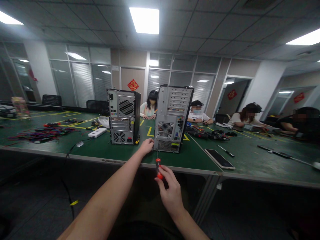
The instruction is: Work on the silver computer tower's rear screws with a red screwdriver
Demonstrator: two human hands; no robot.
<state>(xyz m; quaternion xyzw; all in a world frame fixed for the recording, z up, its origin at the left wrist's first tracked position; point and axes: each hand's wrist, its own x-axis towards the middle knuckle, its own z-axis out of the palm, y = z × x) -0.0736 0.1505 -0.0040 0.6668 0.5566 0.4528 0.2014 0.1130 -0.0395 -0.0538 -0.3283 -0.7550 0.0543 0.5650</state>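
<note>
Two computer cases stand upright on the green table, their rear panels facing me. My left hand [147,146] has its fingers curled against the lower left edge of the right-hand computer case [168,121]; its fingertips are partly hidden. Below that case, my right hand [170,186] grips a screwdriver [158,168] with a red and black handle. The shaft points up and away from me, its tip at the case's bottom left corner. Whether it sits in a screw is too small to see. The left-hand computer case [122,116] is apart from both hands.
Bundled thin cables [47,133] and a white power strip [97,132] lie on the left. To the right are a phone [219,159], a pen-like tool [226,151] and black cables [212,134]. Several people sit across the table [82,150], whose front edge is close to me.
</note>
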